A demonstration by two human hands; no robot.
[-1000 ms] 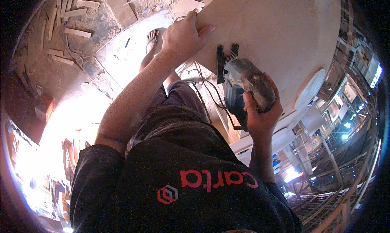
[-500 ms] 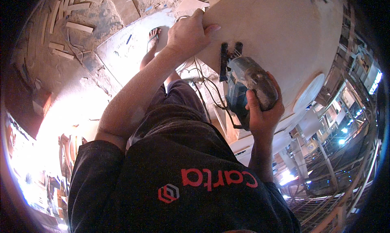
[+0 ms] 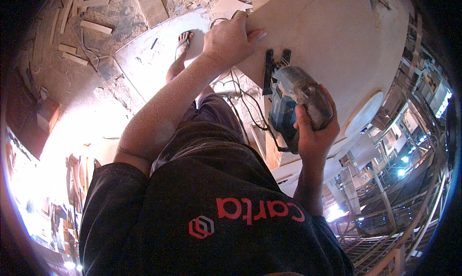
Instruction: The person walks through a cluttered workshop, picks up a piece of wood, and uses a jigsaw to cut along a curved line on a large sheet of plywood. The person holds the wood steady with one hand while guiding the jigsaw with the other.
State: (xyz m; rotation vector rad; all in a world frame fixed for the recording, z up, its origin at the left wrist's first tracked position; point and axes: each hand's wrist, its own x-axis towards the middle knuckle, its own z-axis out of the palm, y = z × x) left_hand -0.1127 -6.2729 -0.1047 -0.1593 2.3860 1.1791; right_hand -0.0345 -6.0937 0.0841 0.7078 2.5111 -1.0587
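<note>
My right hand (image 3: 317, 131) is wrapped round the body of a dusty, blue-grey jigsaw (image 3: 284, 105). The jigsaw's dark base plate (image 3: 268, 73) rests at the near edge of a large, pale wooden board (image 3: 332, 40). Where the blade meets the wood is hidden by the tool's front. Farther along the same edge, my left hand (image 3: 228, 42) grips the board, thumb on top and fingers curled over the side. A dark cord (image 3: 250, 100) runs in loops below the edge, beside the jigsaw.
Cut wood strips (image 3: 96, 26) and scraps litter the dusty floor at the far left. My sandalled foot (image 3: 184, 39) stands on a pale sheet (image 3: 144, 49) on the floor. A pale oval piece (image 3: 364, 113) lies at the board's right side. Bright light glares at the left.
The jigsaw and both my hands have shifted very slightly to the right in the picture. Both grips are the same.
</note>
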